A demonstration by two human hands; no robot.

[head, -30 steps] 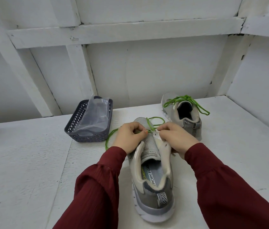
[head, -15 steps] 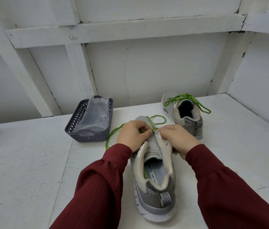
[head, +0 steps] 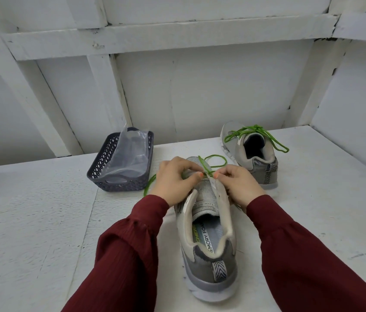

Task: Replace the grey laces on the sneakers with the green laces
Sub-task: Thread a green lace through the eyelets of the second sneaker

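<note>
A white table (head: 42, 221) carries the near grey mesh sneaker (head: 211, 266). Your left hand (head: 175, 179) and right hand (head: 238, 183) pinch its green cord lace (head: 216, 156).

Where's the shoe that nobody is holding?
In the head view, the second sneaker sits back right on the table, just beyond the right hand, well right of the dark basket.
</note>
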